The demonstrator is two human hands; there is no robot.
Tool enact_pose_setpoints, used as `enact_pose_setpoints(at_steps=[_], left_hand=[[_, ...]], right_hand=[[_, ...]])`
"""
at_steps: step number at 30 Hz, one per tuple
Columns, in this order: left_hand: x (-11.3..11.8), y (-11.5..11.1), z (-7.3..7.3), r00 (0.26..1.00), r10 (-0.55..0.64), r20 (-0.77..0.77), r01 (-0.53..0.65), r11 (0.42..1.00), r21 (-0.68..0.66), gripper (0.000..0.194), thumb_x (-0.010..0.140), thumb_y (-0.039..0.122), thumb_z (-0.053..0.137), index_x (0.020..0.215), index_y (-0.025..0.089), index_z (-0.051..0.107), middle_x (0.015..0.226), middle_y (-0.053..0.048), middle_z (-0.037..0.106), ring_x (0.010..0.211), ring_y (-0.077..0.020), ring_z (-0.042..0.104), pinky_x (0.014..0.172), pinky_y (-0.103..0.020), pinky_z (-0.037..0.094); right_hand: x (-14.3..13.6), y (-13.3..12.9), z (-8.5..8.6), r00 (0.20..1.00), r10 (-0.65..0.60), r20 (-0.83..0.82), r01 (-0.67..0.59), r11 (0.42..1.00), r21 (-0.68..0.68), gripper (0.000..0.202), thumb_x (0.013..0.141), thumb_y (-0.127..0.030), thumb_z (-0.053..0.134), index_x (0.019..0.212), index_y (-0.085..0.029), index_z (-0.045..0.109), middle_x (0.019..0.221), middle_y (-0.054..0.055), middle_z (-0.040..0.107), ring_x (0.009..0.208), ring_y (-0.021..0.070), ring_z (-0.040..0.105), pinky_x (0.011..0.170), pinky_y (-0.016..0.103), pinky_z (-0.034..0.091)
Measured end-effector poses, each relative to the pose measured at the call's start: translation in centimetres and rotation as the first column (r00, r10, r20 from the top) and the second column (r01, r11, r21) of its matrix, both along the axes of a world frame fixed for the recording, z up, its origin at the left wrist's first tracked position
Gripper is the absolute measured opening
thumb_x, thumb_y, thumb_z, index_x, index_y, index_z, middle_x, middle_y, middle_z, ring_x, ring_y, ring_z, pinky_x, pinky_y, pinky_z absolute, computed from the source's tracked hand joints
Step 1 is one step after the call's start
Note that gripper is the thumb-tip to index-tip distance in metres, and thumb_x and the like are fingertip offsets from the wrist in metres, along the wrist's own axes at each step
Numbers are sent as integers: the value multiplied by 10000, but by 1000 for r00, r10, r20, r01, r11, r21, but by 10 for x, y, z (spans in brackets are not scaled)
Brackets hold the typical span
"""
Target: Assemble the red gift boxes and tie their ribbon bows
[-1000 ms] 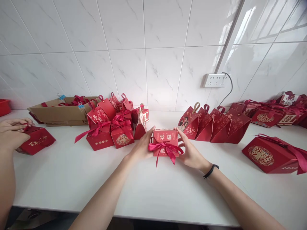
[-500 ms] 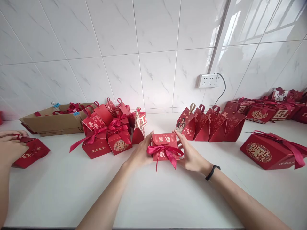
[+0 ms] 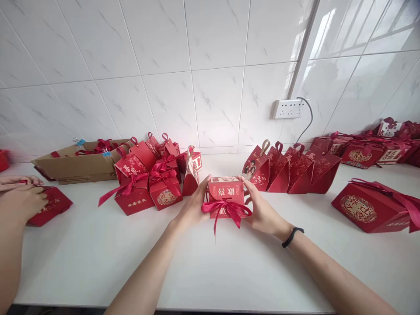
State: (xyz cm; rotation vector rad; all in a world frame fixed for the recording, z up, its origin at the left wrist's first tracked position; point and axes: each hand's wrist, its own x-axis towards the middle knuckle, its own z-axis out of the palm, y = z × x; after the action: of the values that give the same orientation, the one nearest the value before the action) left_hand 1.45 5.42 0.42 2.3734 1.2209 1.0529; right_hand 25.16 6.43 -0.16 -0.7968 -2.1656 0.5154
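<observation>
The small red card gift box with gold-white lettering (image 3: pixel 226 189) sits in the middle of the white tabletop (image 3: pixel 210 267), between the two hands. Its wider direction runs left to right, across the person's view, and its lettered front faces the person—the larger characters on the flap stand upside down from this side. The crimson satin ribbon bow (image 3: pixel 225 207) lies across that front, loops out to left and right, its longest tail pointing down toward the person.

The left hand (image 3: pixel 196 200) grips the box's left side and the right hand (image 3: pixel 262 213), below a black wristband (image 3: pixel 292 236), grips its right side; the fingers of both reach toward the far top corners.

Beyond the left hand stands a narrow upright red card box with a pale loop (image 3: pixel 190 175), beside a cluster of red ribbon-tied boxes (image 3: pixel 134 200). A row of red peaked card boxes with loop handles (image 3: pixel 297 173) stands beyond the right hand, and a large red ribboned box with a gold emblem (image 3: pixel 370 208) lies farther right, its length running left to right, slightly aslant. At far left, another person's hands (image 3: pixel 24 202) touch a red card box with gold script (image 3: pixel 58 204), near an open brown cardboard carton (image 3: pixel 78 168).
</observation>
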Motion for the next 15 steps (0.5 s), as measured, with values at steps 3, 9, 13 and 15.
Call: enact_pose_setpoints(at_steps=[3, 9, 13, 15], left_hand=[[-1, 2, -3, 999, -12, 44, 13, 1000, -7, 995, 725, 292, 673, 1449, 308, -10, 1517, -103, 160, 1337, -356, 283, 954, -469, 464], [-1, 2, -1, 998, 8, 56, -5, 998, -59, 982, 728, 268, 670, 1449, 320, 5, 1505, -104, 205, 1274, -336, 401, 927, -445, 483], [0, 1, 0, 999, 38, -5, -38, 999, -21, 952, 721, 313, 676, 1443, 306, 55, 1496, -110, 226, 1292, -334, 374, 880, -408, 503], [1, 0, 1, 998, 63, -26, -64, 997, -48, 924, 722, 350, 673, 1437, 308, 90, 1488, -111, 247, 1232, -322, 455, 839, -384, 517]], right_hand=[[-2, 0, -1, 1000, -5, -9, 6, 999, 33, 960, 700, -83, 577, 1440, -336, 20, 1464, 130, 236, 1081, 258, 508, 720, 343, 514], [-3, 0, -1, 1000, -15, -7, 15, 999, 33, 951, 711, -103, 588, 1441, -342, 27, 1462, 125, 240, 1074, 254, 514, 718, 344, 514], [-1, 1, -2, 1000, -11, -5, 11, 1000, 18, 966, 709, -114, 597, 1438, -351, 9, 1460, 128, 237, 964, 221, 542, 705, 352, 514], [0, 1, -3, 1000, 3, -13, -3, 1000, 28, 965, 712, -120, 596, 1436, -354, 2, 1471, 128, 210, 972, 225, 534, 706, 355, 513]])
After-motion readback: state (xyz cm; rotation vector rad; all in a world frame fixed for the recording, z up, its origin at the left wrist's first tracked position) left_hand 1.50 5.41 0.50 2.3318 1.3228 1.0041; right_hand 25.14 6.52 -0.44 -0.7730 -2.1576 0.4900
